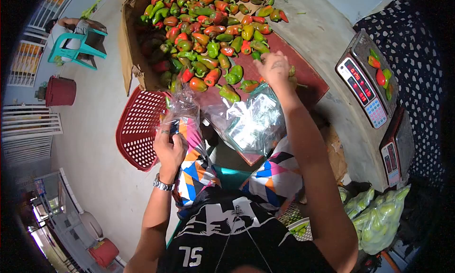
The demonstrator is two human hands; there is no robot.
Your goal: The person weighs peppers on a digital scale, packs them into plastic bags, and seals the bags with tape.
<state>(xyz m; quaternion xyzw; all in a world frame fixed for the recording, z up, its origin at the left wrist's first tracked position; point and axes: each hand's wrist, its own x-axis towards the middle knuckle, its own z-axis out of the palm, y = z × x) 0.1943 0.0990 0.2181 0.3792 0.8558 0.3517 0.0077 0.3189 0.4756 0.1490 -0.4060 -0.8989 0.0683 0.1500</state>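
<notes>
Pinching a clear thin plastic bag [182, 106] at the edge of the flat dark-red worktop [310, 78], the left grip [169, 152] seemingly steadies it. The right grip [274, 68] half-curls over the worktop's glossy green-red peppers [223, 60]; its hold I cannot tell.

Grey floor [90, 130], white barred grilles [31, 121] and a teal chair [81, 49] are seen left of the left hand [169, 152], pale-blue wall [339, 5] beyond the right hand [275, 69].

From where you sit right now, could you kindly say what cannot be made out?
All in the head view:
Whatever lies under the right hand: hidden by the hand itself.
Far end of the cardboard box: cut off by the top edge.
Digits on the lower scale: too small.
</notes>
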